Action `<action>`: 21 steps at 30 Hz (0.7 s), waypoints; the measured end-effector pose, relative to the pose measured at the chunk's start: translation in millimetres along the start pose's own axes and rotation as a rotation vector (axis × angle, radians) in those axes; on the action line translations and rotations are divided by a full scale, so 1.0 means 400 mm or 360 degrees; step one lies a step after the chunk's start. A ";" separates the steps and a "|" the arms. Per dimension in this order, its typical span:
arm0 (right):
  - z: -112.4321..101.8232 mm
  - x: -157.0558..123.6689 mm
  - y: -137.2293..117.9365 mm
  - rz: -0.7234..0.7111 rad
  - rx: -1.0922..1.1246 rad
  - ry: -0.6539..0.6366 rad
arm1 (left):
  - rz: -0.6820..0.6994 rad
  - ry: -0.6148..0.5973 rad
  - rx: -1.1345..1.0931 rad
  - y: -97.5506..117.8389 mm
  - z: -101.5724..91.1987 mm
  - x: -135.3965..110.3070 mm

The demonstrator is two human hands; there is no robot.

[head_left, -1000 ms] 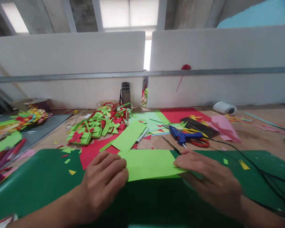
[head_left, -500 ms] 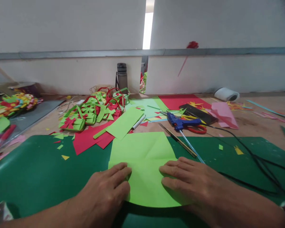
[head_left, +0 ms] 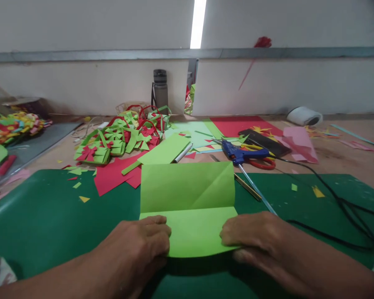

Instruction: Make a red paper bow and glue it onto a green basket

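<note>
A light green sheet of paper [head_left: 190, 187] with a crease across its middle is in front of me over the green mat. Its far half tilts up, and a slanting crease runs through that half. My left hand [head_left: 146, 241] is closed on the near left edge of the paper, fingers on top. At the near right corner my right hand [head_left: 252, 236] pinches the sheet, its thumb below the edge. The near edge curves slightly and casts a shadow on the mat.
Beyond the sheet lie a blue glue gun [head_left: 243, 154] with a black cable, a white pen [head_left: 183, 153], red paper [head_left: 112, 178] and small green paper baskets [head_left: 95, 151]. A dark bottle [head_left: 160, 91] stands by the wall. Paper scraps dot the green mat [head_left: 65, 220].
The far half of the sheet has risen, sharpening the bend at the middle crease. My right hand's fingers have drawn together at the corner. The view has tilted slightly downward.
</note>
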State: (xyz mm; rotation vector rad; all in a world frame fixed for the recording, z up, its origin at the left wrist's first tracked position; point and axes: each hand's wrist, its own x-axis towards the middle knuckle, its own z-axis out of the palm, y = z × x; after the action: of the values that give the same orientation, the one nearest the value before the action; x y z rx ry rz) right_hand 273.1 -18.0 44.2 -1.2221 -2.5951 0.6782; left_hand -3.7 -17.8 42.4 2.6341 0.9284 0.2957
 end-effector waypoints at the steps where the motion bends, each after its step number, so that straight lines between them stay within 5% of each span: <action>1: -0.005 0.010 -0.002 0.0046 0.0071 -0.0083 | -0.0048 -0.0014 -0.0044 -0.003 -0.001 0.000; 11: 0.004 0.100 0.038 0.0520 0.0520 -0.0226 | -0.0457 0.0082 0.0056 -0.065 0.001 0.014; 17: 0.023 0.112 0.027 0.0460 0.0150 -0.0151 | 0.0138 0.0484 0.0695 -0.068 0.058 0.004; 21: 0.038 0.116 0.026 0.0432 -0.0008 -0.0162 | 0.0333 0.0355 0.0738 -0.036 0.097 0.013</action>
State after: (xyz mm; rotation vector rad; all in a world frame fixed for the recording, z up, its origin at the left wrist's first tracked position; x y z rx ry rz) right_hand 245.0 18.3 25.1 -1.5994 -2.5349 0.8016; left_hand 3.4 -13.1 1.7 3.1874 0.8725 0.4839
